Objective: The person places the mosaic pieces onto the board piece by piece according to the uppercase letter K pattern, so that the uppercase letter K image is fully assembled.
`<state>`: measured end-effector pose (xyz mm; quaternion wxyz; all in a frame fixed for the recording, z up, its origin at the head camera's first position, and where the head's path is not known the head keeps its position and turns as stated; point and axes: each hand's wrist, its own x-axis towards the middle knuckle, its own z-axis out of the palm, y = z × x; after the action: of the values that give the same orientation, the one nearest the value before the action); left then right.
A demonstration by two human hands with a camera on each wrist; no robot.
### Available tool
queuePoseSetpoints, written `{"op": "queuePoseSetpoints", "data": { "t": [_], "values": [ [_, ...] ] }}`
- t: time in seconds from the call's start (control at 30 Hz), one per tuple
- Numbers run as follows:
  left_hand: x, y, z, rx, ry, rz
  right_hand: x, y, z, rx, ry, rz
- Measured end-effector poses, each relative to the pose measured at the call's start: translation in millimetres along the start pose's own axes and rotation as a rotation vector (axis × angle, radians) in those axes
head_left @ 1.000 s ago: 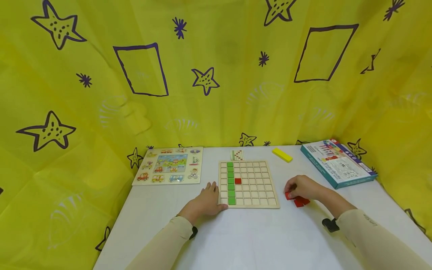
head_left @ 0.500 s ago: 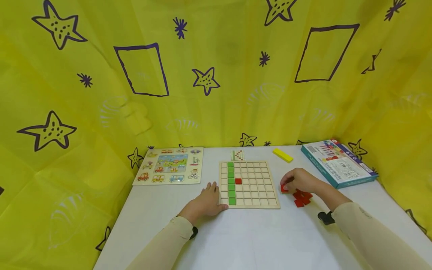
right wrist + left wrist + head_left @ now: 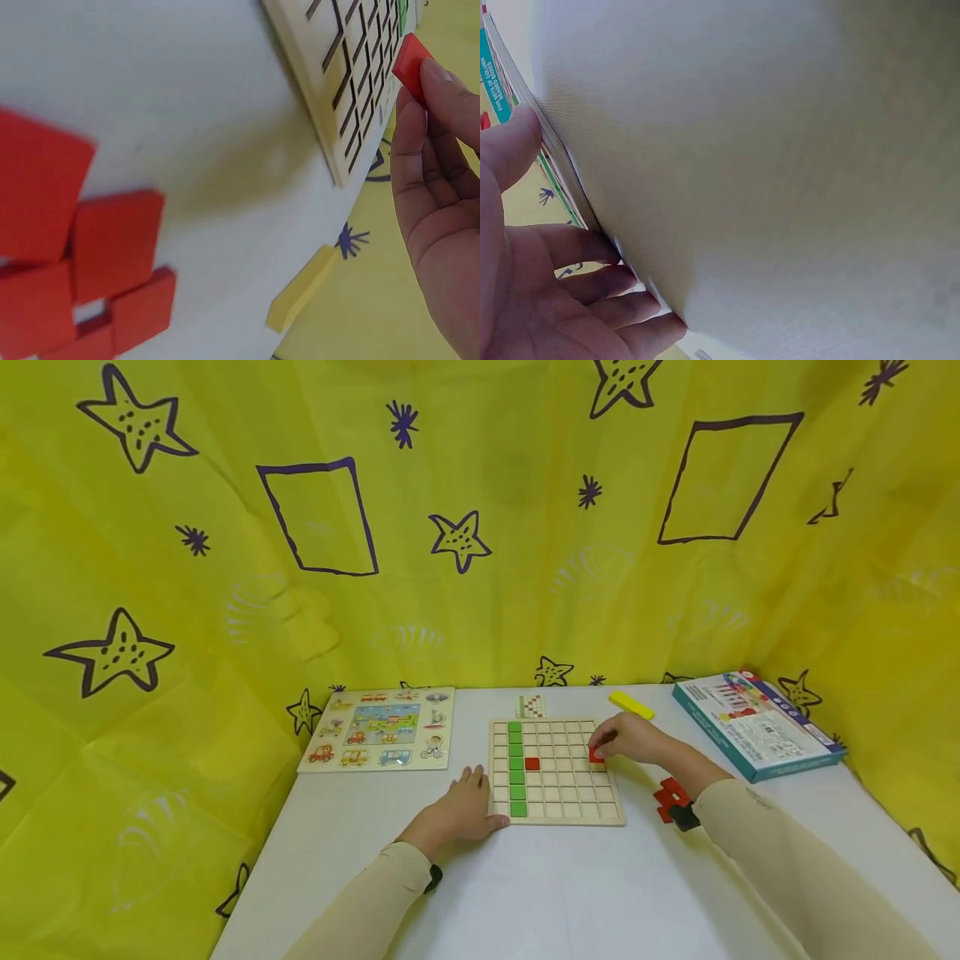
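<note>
A pale wooden grid board (image 3: 558,794) lies on the white table, with a column of green square tiles (image 3: 517,763) and one red square tile (image 3: 532,764) in its cells. Between thumb and fingers, my right hand (image 3: 636,740) pinches another red tile (image 3: 411,66) over the board's right side. Along the left edge rests my left hand (image 3: 459,810), fingers extended and thumb by the front left corner. In the left wrist view, that hand (image 3: 562,300) touches the board's edge. Several loose red tiles (image 3: 118,241) lie right of the board, partly behind my right wrist in the head view.
A small pattern card (image 3: 531,707) lies behind the board. To its right are a yellow bar (image 3: 632,704) and a teal-edged box (image 3: 759,727). A picture puzzle (image 3: 435,766) lies at the back left. Yellow cloth (image 3: 495,610) with drawn stars closes off the back.
My right hand has carried a red tile from beside the pile leftward and away from me, over the board's right columns. My left hand stays at the board's left edge.
</note>
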<state>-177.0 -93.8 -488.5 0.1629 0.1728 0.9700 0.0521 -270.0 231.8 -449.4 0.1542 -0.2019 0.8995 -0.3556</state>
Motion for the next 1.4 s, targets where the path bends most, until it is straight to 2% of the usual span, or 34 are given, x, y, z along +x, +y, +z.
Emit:
{"op": "queuePoseSetpoints", "data": {
  "t": [0.43, 0.77, 1.13, 1.4],
  "values": [
    [-2.0, 0.1, -2.1, 0.002, -0.002, -0.001, 39.2, -19.1, 20.1, -0.011, -0.003, -0.067],
    [1.0, -1.3, 0.8, 0.002, 0.001, -0.004, 64.3, -27.9, 37.7, 0.014, -0.015, -0.038],
    [0.6, 0.1, 1.7, 0.004, -0.002, -0.007, 68.9, -29.1, 47.9, -0.004, -0.032, -0.016],
    [-1.8, 1.4, -3.0, 0.014, 0.013, 0.009, 71.6, -25.9, 49.6, -0.065, -0.021, -0.049]
  ]
}}
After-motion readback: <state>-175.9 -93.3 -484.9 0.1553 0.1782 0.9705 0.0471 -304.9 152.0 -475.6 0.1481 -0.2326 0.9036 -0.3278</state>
